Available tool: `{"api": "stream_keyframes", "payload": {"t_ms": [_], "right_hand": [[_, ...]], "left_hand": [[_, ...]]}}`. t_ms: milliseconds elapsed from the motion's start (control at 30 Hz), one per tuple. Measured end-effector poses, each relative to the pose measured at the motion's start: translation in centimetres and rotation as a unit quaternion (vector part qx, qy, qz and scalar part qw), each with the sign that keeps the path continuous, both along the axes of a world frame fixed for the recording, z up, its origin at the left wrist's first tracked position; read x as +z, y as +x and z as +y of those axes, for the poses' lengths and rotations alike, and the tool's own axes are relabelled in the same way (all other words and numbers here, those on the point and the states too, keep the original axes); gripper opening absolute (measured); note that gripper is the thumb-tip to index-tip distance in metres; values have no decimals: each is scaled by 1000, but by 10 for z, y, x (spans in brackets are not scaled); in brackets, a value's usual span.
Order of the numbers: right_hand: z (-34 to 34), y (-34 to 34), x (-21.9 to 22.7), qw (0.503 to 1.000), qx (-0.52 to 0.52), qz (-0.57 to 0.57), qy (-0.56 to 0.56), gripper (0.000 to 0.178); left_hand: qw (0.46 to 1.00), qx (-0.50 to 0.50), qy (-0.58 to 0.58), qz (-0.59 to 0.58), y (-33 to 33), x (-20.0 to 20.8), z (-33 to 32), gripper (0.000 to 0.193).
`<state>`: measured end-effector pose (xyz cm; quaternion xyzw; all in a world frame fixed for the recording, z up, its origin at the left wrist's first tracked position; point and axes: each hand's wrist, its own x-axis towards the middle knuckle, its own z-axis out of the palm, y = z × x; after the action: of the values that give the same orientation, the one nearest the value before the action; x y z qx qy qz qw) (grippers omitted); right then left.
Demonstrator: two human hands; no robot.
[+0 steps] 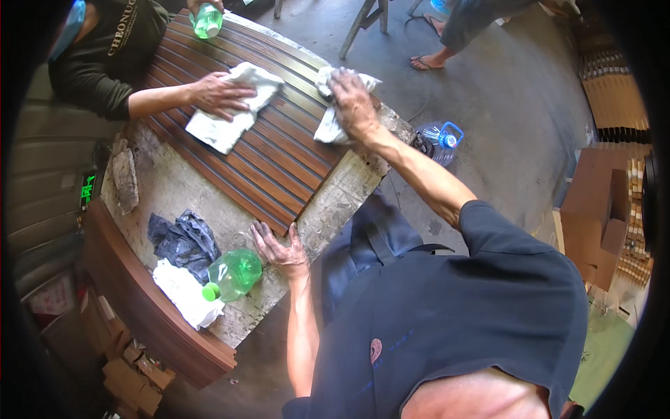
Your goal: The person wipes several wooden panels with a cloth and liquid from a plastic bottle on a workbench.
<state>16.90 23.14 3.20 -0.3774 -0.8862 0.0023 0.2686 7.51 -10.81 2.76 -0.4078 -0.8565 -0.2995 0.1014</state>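
Note:
A brown wooden slatted panel (269,157) with dark grooves lies on a worn table. My right hand (352,101) presses a white cloth (331,128) onto the panel's right end, fingers bent over it. At the panel's near corner, my left hand (283,253) rests with thumb and fingers spread on either side, holding nothing. Just left of that hand lies a green clear bottle (236,274) on its side. Across the panel, a co-worker's hand (222,96) lies flat on another white cloth (230,126); their other hand grips a green bottle (208,22).
A dark crumpled cloth (183,241) and a white cloth (187,293) lie on the table (331,199). Brown strips (150,300) run along its left edge. A large clear jug (441,140) stands on the floor; a brown carton (593,209) is at right. Another person's sandalled foot (427,61) shows beyond.

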Motion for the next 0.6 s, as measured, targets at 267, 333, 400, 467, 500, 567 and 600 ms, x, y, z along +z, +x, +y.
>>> {"api": "stream_keyframes", "payload": {"t_ms": [267, 333, 400, 467, 500, 567, 600], "right_hand": [[-87, -7, -32, 904, 405, 112, -76, 64], [-43, -25, 22, 957, 263, -15, -121, 56], [-13, -63, -3, 986, 156, 14, -55, 52], [-47, -75, -3, 977, 171, -6, -125, 58], [-84, -49, 36, 948, 260, -29, -184, 62], [-118, -7, -7, 936, 327, -8, -127, 76], [-114, 12, -18, 940, 328, -1, -97, 75]], "left_hand": [[1000, -7, 6, 20, -5, -6, 1, 66], [1000, -6, 4, 12, -2, -2, 2, 66], [1000, -13, 8, 11, -2, 1, 5, 66], [999, 2, 29, 16, -5, -9, -5, 67], [999, 11, 30, 14, -8, -15, -13, 67], [999, -7, 30, 30, -7, -14, -4, 67], [1000, 2, 22, 18, -4, -12, -3, 68]]}}
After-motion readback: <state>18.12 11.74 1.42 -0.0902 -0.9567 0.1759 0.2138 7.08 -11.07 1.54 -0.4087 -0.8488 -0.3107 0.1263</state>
